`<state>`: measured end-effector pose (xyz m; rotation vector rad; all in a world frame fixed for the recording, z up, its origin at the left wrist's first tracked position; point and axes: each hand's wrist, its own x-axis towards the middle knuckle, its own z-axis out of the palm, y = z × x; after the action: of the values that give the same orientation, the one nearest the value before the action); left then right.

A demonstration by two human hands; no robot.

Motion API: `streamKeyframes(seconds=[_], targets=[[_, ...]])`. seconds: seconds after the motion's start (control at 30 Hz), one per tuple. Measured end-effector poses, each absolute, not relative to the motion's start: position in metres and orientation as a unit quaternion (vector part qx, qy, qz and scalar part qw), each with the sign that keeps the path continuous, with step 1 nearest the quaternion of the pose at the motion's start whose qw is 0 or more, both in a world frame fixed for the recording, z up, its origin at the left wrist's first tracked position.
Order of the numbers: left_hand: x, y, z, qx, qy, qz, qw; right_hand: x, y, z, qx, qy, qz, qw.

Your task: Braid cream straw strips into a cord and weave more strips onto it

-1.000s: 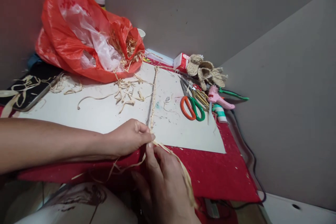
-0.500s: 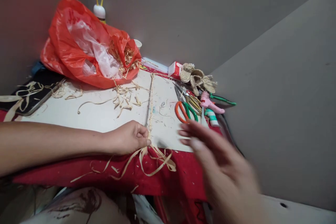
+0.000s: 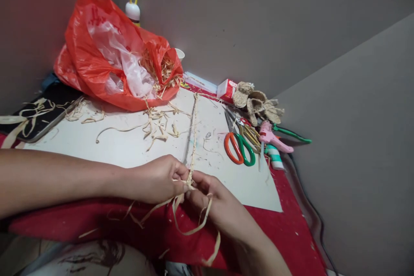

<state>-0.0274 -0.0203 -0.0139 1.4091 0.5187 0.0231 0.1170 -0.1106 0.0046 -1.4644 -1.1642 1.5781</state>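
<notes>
The light is dim and warm, apparently coming from above and to the left, where the red bag (image 3: 110,56) glows and tints the wall beside it. Shadows on the tabletop (image 3: 129,146) are soft. The wide lens bends the edges; the nearest bottom strip looks slightly soft. No glare.

No readable text, red printing on orange plastic bag (image 3: 80,47) blurred, red-white box (image 3: 226,89) label illegible
</notes>
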Motion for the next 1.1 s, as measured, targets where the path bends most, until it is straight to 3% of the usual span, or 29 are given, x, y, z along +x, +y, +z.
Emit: streamKeyframes(seconds=[0.33, 0.6, 0.93, 1.1], targets=[[-0.026, -0.019, -0.014, 0.575, 0.250, -0.023, 0.779, 0.118, -0.117, -0.003, -0.609, -0.525, 0.498, 0.324], [-0.024, -0.021, -0.015, 0.506, 0.243, 0.035, 0.827, 0.127, -0.114, -0.009, -0.590, -0.478, 0.557, 0.336], [-0.027, -0.022, -0.007, 0.614, 0.256, 0.019, 0.746, 0.137, -0.114, -0.018, -0.533, -0.372, 0.687, 0.324], [-0.026, -0.018, 0.006, 0.741, 0.256, 0.018, 0.620, 0.138, -0.113, -0.020, -0.518, -0.361, 0.702, 0.328]])
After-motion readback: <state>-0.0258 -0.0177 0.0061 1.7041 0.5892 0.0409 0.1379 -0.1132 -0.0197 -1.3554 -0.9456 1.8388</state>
